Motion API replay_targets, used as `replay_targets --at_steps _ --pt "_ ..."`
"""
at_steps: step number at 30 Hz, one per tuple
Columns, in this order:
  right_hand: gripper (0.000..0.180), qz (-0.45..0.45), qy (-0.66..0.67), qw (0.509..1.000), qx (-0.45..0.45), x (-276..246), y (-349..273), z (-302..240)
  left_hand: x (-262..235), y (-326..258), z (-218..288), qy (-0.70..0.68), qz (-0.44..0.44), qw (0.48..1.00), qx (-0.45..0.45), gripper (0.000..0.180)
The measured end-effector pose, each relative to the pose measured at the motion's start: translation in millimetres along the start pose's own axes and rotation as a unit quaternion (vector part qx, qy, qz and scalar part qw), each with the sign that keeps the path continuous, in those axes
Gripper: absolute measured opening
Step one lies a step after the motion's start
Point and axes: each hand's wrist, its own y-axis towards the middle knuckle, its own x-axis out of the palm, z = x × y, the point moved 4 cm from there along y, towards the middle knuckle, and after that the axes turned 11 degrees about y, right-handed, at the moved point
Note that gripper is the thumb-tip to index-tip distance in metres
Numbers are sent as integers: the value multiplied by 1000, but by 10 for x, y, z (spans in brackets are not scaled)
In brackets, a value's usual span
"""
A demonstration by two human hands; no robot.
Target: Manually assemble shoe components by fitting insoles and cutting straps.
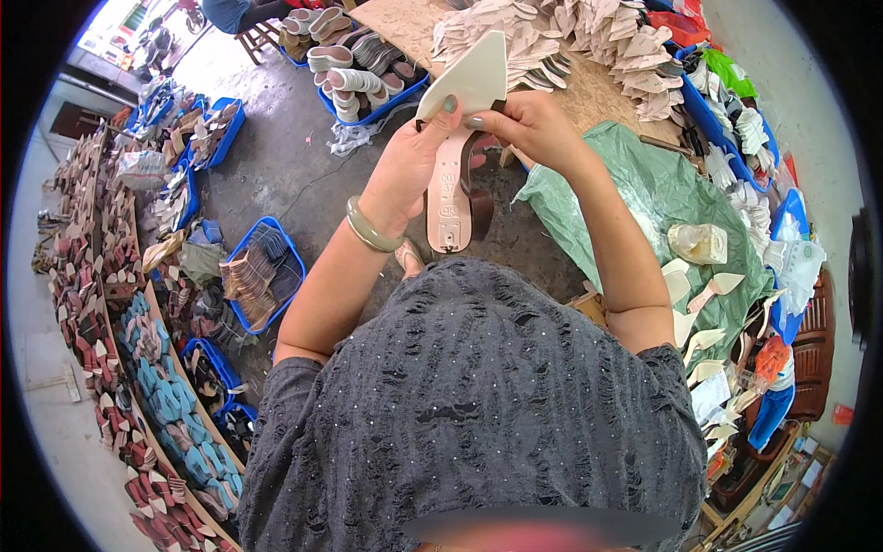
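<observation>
Above the lap, both hands' fingers [440,118] grip a pointed sole [463,129], toe aimed away, lengthwise upright.

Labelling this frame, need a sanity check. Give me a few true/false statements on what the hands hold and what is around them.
1. Both hands grip one shoe sole. True: the left hand and right hand hold the pale pointed sole.
2. The left wrist is bare. False: it wears a pale green bangle.
3. A green sheet lies to the person's right. True.
4. The blue crates on the floor are red. False: they are blue.
5. The sole rests flat on the bench. False: it is held up in the air.
</observation>
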Motion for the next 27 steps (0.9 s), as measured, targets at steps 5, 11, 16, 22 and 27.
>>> replay_targets --at_steps 5,11,16,22,27 --pt "30 41 -50 992 -104 26 36 116 -31 -42 49 -44 -132 988 -72 44" --pt "50 65 -120 986 -96 -94 199 291 17 -191 -53 -132 -155 979 -20 42" --pt "39 70 30 983 -166 192 221 114 -26 -144 42 -50 -1 996 76 31" --pt "30 43 333 941 -41 544 -205 272 -204 -173 166 -97 79 985 123 40" --pt "24 150 202 958 -134 370 -190 -148 -215 -164 264 -113 63 975 179 35"
